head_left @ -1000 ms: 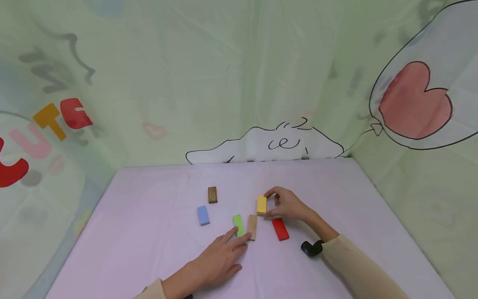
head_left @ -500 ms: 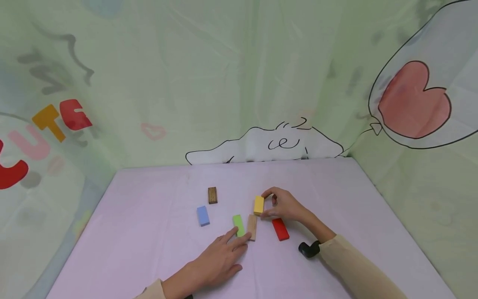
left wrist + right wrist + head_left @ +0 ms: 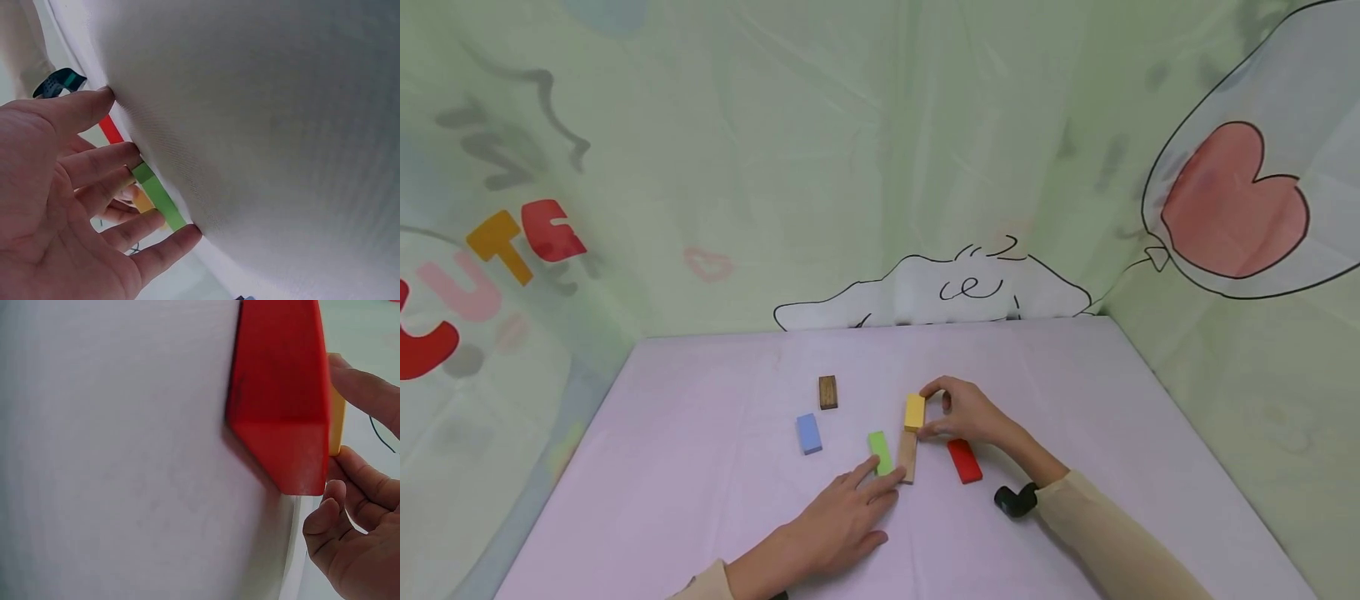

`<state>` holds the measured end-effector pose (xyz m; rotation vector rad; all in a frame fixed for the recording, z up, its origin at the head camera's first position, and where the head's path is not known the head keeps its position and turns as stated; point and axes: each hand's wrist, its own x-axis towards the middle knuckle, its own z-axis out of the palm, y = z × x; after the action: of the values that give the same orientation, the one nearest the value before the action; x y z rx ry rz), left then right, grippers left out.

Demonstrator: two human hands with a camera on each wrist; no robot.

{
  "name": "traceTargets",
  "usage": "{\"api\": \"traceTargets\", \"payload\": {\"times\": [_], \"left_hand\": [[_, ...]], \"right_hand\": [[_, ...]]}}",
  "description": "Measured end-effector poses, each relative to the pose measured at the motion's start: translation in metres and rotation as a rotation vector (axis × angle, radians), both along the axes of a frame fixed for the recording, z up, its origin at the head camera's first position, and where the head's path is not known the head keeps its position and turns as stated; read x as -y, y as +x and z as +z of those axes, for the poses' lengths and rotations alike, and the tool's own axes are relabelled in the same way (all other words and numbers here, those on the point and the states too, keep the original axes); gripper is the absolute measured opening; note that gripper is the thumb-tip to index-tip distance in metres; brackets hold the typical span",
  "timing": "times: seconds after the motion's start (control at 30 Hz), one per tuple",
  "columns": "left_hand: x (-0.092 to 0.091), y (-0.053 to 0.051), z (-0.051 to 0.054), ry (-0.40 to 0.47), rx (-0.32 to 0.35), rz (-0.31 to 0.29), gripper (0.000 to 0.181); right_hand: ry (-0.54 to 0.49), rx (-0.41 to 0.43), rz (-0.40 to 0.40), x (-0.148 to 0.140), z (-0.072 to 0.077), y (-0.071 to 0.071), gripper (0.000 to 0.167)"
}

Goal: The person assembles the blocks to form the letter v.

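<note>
My right hand (image 3: 966,412) pinches a yellow block (image 3: 914,412) between thumb and fingers. That block appears directly behind the far end of a plain wooden block (image 3: 907,457); whether they touch I cannot tell. My left hand (image 3: 842,517) rests on the table with spread, nearly straight fingers. Its fingertips touch the near ends of a light green block (image 3: 878,448) and the plain wooden one, which lie side by side with a narrow gap. Close to my right wrist lies a red block (image 3: 965,461). In the right wrist view the red block (image 3: 281,375) partly hides the yellow one (image 3: 337,422).
A blue block (image 3: 808,433) and a dark brown block (image 3: 827,392) lie to the left on the pale cloth-covered table (image 3: 700,467). A printed curtain (image 3: 820,167) rises behind the table's far edge. My right wrist wears a black device (image 3: 1015,502).
My right hand has moved the yellow block a short way left, from right of the plain wooden block's far end to behind it. The left hand has stayed in place.
</note>
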<state>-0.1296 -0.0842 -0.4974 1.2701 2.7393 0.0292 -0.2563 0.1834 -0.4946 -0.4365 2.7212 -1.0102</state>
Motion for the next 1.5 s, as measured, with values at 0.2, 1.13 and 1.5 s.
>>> {"api": "traceTargets", "payload": {"times": [0.2, 1.13, 1.5], "left_hand": [[-0.0001, 0.0, 0.0001, 0.003, -0.017, -0.007, 0.052], [0.0001, -0.0004, 0.0028, 0.009, -0.02, -0.009, 0.052], [0.001, -0.0008, -0.0001, 0.014, -0.012, -0.007, 0.052]], "right_hand": [[0.016, 0.004, -0.004, 0.001, -0.0015, -0.0014, 0.062], [0.008, 0.045, 0.019, 0.0015, -0.0018, -0.0033, 0.059], [0.016, 0.05, 0.023, 0.0024, -0.0016, -0.0023, 0.06]]}}
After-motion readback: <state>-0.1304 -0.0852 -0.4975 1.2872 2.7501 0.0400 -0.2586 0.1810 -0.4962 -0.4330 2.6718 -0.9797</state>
